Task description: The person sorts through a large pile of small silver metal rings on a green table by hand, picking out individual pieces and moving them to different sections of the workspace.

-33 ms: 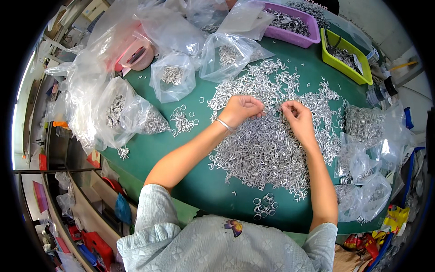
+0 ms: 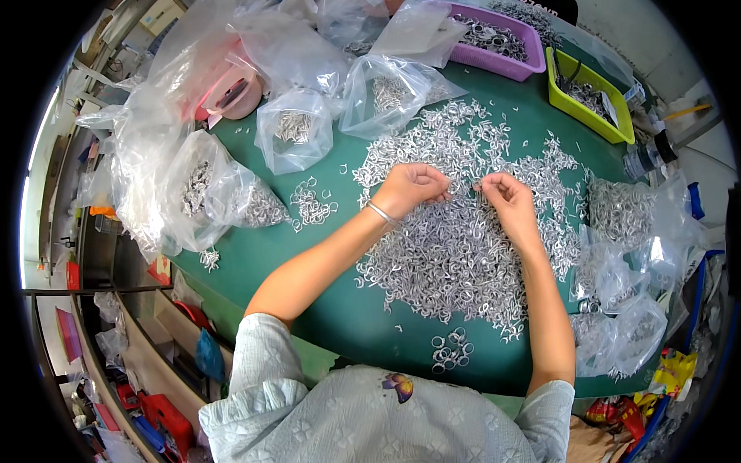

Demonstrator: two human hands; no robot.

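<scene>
A wide heap of small silver metal pieces [image 2: 440, 262], many of them hook- or ring-like, is spread over the green table. Above its middle, my left hand [image 2: 417, 185] has its fingertips pinched together, with a metal bangle on the wrist. My right hand [image 2: 509, 202] faces it a short gap away, thumb and forefinger also closed in a pinch. Whatever lies between the fingertips of either hand is too small to make out against the pieces. A little group of silver rings [image 2: 451, 351] sits apart, near the table's front edge.
Clear plastic bags of metal parts [image 2: 295, 127] line the far and left sides, beside a pink bowl [image 2: 245, 96]. A purple basket [image 2: 532, 68] and a lime-green tray [image 2: 590, 123] stand at the far right. More filled bags [image 2: 617, 216] crowd the right edge.
My right hand has shifted very slightly, its fingertips a touch nearer to my left hand. Everything else looks the same.
</scene>
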